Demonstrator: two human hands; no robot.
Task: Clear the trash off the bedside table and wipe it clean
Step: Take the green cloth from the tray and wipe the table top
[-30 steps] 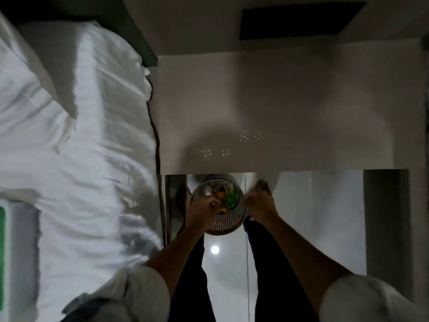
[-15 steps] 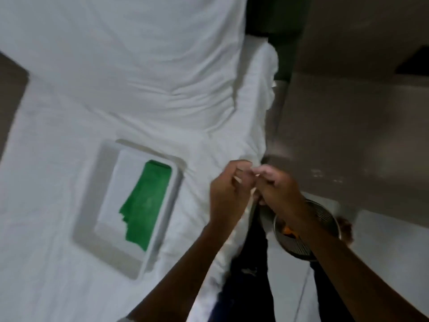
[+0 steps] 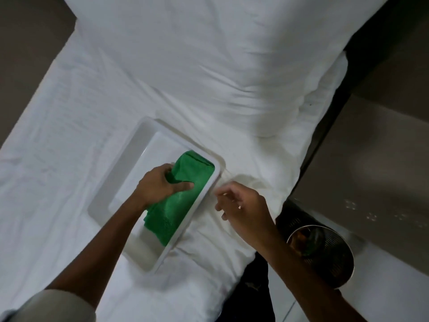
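Nearest the camera, both forearms reach out from pale sleeves over the white bed [image 3: 116, 94]. The left hand [image 3: 160, 185] lies on the green cloth [image 3: 183, 201], its fingers [image 3: 183, 184] curled down and closing on a bunched fold near the cloth's upper half; the grip looks partial, with most of the cloth flat in the white tray [image 3: 120, 173]. The right hand [image 3: 241, 205] hovers just beside the tray's right rim, fingers loosely spread and holding nothing.

The tray sits on soft bedding, not on anything firm. A quick pull on the cloth could drag or tip the light tray with it, since the right hand is not steadying the rim. A pinch on one fold alone could also let the cloth unfurl and trail across the sheets. Whether the cloth is damp cannot be told; if it is, it could mark the linen.

To the right, on the floor, the mesh bin [image 3: 325, 249] stands close by the person's leg with coloured scraps inside. A turn back toward the tabletop [image 3: 371, 163] could knock it over and spill what it holds.

Farther right, the tabletop shows faint pale marks [image 3: 371, 216] near its front edge, so wiping is likely not yet done. Beyond the tray lies the pillow [image 3: 209, 54].
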